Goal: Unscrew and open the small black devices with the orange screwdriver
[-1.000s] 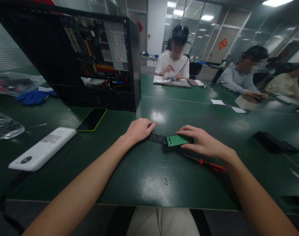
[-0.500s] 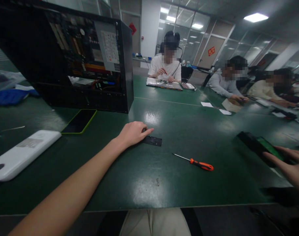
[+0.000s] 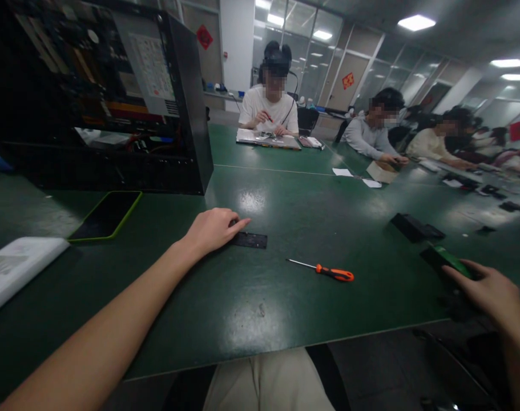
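Observation:
My left hand [image 3: 212,229] rests on the table with its fingers curled over the left end of a flat black rectangular plate [image 3: 256,240]. That end of the plate is hidden under the fingers. To the plate's right lies a screwdriver [image 3: 334,273] with an orange and black handle, its tip towards my left hand. At the right, my right hand [image 3: 484,285] is closed around a dark block with a green face [image 3: 454,262], which is tilted and blurred. Just beyond it a black box-like piece [image 3: 414,227] is on the table.
An open black computer case [image 3: 186,108] stands at the left. In front of it lie a phone with a green edge [image 3: 108,216] and a white casing [image 3: 20,268]. Across the green table [image 3: 260,308], several people sit at work, one over a flat panel [image 3: 268,141].
The view has turned right, so things appear further left. My right hand with the green-faced block is now apart from the black box-like piece. My left hand stays at the plate.

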The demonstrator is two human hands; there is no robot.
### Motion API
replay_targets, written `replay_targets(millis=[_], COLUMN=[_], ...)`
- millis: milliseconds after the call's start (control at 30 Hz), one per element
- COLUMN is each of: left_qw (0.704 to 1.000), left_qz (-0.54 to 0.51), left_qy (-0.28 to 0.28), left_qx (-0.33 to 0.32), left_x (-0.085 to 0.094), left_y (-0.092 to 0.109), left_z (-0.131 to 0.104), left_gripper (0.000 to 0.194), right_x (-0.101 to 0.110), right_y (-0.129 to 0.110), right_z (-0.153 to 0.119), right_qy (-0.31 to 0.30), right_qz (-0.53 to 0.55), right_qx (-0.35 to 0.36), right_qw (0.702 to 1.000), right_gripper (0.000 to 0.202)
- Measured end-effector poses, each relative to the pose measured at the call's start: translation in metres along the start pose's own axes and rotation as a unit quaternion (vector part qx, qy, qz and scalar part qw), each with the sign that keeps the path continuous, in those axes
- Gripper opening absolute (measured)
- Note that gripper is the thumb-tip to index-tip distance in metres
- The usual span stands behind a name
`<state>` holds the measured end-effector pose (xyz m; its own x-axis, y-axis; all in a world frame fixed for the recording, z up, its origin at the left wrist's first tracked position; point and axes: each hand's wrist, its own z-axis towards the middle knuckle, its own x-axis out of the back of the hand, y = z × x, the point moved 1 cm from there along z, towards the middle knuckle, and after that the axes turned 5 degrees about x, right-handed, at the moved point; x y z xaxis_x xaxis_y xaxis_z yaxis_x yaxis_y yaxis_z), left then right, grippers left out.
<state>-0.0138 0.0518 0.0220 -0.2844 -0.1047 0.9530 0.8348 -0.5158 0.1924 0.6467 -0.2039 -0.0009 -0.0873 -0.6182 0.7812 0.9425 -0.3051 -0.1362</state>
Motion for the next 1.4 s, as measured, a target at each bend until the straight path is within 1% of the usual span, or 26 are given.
replay_targets(millis=[67, 133, 167, 200, 233, 267, 300, 367, 400, 433, 500, 533, 600, 667, 733, 833, 933, 1000, 1033, 1167, 1233, 1300, 1400], left_qw=[1.000, 1.000, 1.000, 1.000, 1.000, 1.000, 1.000, 1.000, 1.000, 1.000, 1.000, 1.000, 1.000, 0.999, 0.999, 0.999, 0.999, 0.998, 0.998, 0.998, 0.998, 0.997, 0.997], left_qz=[0.003, 0.006, 0.008, 0.007, 0.006, 0.004, 0.004, 0.008, 0.012, 0.014, 0.016, 0.017, 0.019, 0.022, 0.023, 0.022, 0.025, 0.022, 0.019, 0.008, -0.003, -0.005, -0.008], left_qy=[0.002, 0.003, 0.004, 0.005, 0.007, 0.008, 0.011, 0.016, 0.018, 0.018, 0.019, 0.019, 0.024, 0.032, 0.035, 0.032, 0.040, 0.053, 0.059, 0.066, 0.068, 0.070, 0.072], left_qx=[-0.003, -0.003, -0.002, -0.002, -0.002, -0.002, -0.002, 0.001, 0.003, 0.004, 0.004, 0.003, 0.003, 0.003, 0.006, 0.011, 0.012, 0.009, 0.008, 0.005, 0.000, 0.005, 0.010], left_x=[0.000, -0.001, -0.002, -0.002, -0.003, -0.003, -0.004, -0.005, -0.005, -0.004, -0.004, -0.004, -0.004, -0.004, -0.004, -0.002, -0.001, -0.001, -0.001, -0.004, -0.004, -0.004, -0.004], left_y=[0.000, 0.001, 0.001, 0.001, 0.000, 0.000, 0.000, -0.001, -0.002, -0.003, -0.004, -0.005, -0.006, -0.007, -0.008, -0.008, -0.007, -0.008, -0.008, -0.007, -0.006, -0.005, -0.005], left_z=[0.000, 0.000, 0.000, 0.000, 0.000, 0.000, 0.000, 0.000, 0.000, 0.000, 0.000, 0.001, 0.001, 0.002, 0.002, 0.002, 0.001, 0.001, 0.001, 0.002, 0.001, 0.001, 0.000], left_gripper=[0.059, 0.060, 0.060, 0.060, 0.060, 0.060, 0.060, 0.060, 0.060, 0.060, 0.059, 0.059, 0.059, 0.059, 0.059, 0.060, 0.059, 0.057, 0.056, 0.053, 0.051, 0.050, 0.050], right_x=[-0.006, -0.010, -0.011, -0.012, -0.011, -0.010, -0.008, -0.002, 0.000, 0.002, 0.000, -0.004, -0.018, -0.036, -0.053, -0.071, -0.075, -0.074, -0.073, -0.075, -0.077, -0.078, -0.080], right_y=[0.001, -0.009, -0.020, -0.036, -0.056, -0.082, -0.111, -0.176, -0.210, -0.245, -0.310, -0.340, -0.395, -0.438, -0.470, -0.499, -0.510, -0.511, -0.510, -0.501, -0.498, -0.499, -0.506], right_z=[-0.007, -0.014, -0.016, -0.017, -0.015, -0.012, -0.006, 0.008, 0.015, 0.021, 0.027, 0.027, 0.023, 0.017, 0.016, 0.020, 0.026, 0.027, 0.027, 0.029, 0.033, 0.041, 0.050], right_qy=[-0.039, -0.052, -0.044, -0.031, -0.011, 0.006, 0.015, 0.022, 0.023, -0.001, -0.052, -0.093, -0.221, -0.266, -0.299, -0.342, -0.369, -0.370, -0.366, -0.353, -0.354, -0.353, -0.350], right_qz=[-0.017, -0.045, -0.068, -0.088, -0.114, -0.126, -0.115, -0.042, 0.024, 0.089, 0.133, 0.154, 0.211, 0.213, 0.205, 0.195, 0.196, 0.201, 0.204, 0.222, 0.233, 0.242, 0.242], right_qx=[-0.049, -0.083, -0.090, -0.088, -0.076, -0.049, -0.011, 0.094, 0.146, 0.190, 0.253, 0.287, 0.354, 0.388, 0.403, 0.408, 0.408, 0.412, 0.414, 0.412, 0.419, 0.438, 0.470], right_qw=[0.998, 0.994, 0.993, 0.992, 0.990, 0.991, 0.993, 0.994, 0.989, 0.978, 0.957, 0.941, 0.884, 0.857, 0.840, 0.824, 0.812, 0.808, 0.808, 0.810, 0.803, 0.791, 0.773], right_gripper=[0.039, 0.048, 0.058, 0.069, 0.079, 0.085, 0.083, 0.073, 0.070, 0.065, 0.050, 0.047, 0.049, 0.053, 0.054, 0.043, 0.024, 0.018, 0.019, 0.033, 0.034, 0.030, 0.018])
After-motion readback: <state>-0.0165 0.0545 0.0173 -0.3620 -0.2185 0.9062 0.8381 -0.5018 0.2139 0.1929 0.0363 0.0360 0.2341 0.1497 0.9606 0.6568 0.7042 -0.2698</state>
